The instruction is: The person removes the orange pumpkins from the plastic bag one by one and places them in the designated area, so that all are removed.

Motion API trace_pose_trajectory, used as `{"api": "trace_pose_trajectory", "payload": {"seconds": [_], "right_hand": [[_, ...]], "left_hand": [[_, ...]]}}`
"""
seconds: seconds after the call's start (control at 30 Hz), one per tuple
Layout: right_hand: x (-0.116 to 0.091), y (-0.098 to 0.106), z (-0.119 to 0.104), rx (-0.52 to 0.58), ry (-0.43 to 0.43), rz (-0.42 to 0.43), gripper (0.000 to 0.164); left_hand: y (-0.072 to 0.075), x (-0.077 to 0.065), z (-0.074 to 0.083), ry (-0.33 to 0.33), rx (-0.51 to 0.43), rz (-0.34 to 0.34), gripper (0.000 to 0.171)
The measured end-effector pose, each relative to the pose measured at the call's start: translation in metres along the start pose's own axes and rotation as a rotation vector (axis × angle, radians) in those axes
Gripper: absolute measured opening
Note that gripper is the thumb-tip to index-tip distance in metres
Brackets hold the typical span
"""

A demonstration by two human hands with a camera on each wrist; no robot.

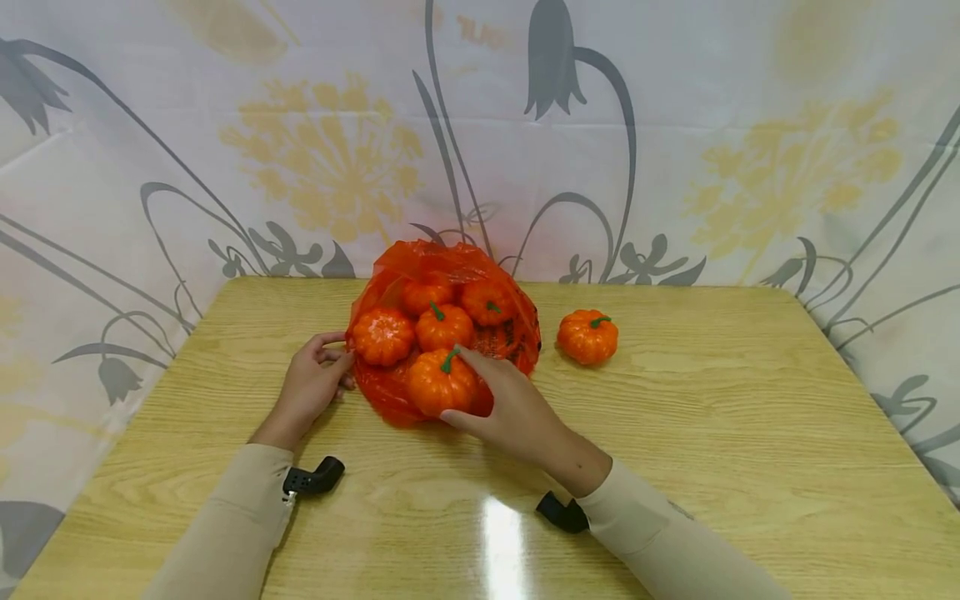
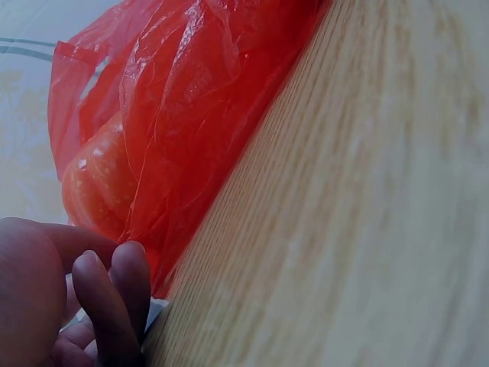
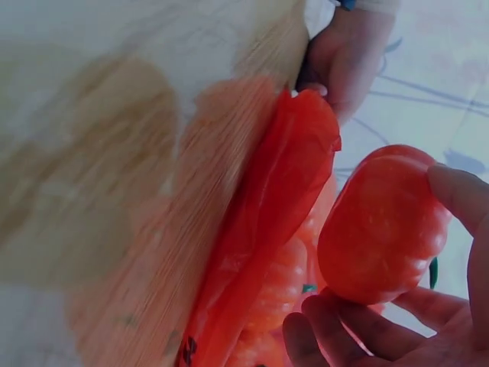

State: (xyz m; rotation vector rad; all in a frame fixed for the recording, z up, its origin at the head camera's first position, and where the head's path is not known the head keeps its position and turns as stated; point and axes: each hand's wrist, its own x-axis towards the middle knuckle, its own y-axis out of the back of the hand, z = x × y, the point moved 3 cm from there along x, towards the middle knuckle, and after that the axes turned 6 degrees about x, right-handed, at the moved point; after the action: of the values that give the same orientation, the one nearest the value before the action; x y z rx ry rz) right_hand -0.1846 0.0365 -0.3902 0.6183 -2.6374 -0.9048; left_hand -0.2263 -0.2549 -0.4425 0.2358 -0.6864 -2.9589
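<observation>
An orange plastic bag point(image 1: 405, 260) lies mouth-open on the table, its rim spread around several small orange pumpkins. My right hand point(image 1: 517, 412) grips one pumpkin point(image 1: 433, 385) with a green stem, thumb on one side and fingers on the other. In the right wrist view this pumpkin point(image 3: 382, 225) is held above the bag's near edge. My left hand point(image 1: 313, 379) pinches the left edge of the bag; in the left wrist view its fingertips are right at the bag's lower edge. Inside lie a pumpkin turned base up point(image 1: 382, 336) and another with its stem showing point(image 1: 445, 329).
One more pumpkin point(image 1: 587, 340) stands on the wooden table point(image 1: 720, 433), right of the bag. A flower-patterned cloth point(image 1: 480, 150) hangs along the table's back edge. Black wrist devices point(image 1: 318, 477) sit at both cuffs.
</observation>
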Motion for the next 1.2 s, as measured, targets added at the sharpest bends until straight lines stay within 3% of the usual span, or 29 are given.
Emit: {"api": "trace_pose_trajectory", "payload": {"seconds": [0.2, 0.5, 1.2], "right_hand": [[-0.010, 0.005, 0.000, -0.071, 0.067, 0.016, 0.082], [-0.034, 0.012, 0.004, -0.110, 0.089, -0.009, 0.080], [-0.065, 0.045, 0.019, -0.296, 0.241, 0.049, 0.084]], "left_hand": [[0.001, 0.001, 0.000, 0.004, -0.003, 0.000, 0.045], [-0.003, 0.000, -0.007, 0.019, -0.019, -0.009, 0.045], [-0.001, 0.000, 0.001, 0.014, -0.010, 0.000, 0.046]]}}
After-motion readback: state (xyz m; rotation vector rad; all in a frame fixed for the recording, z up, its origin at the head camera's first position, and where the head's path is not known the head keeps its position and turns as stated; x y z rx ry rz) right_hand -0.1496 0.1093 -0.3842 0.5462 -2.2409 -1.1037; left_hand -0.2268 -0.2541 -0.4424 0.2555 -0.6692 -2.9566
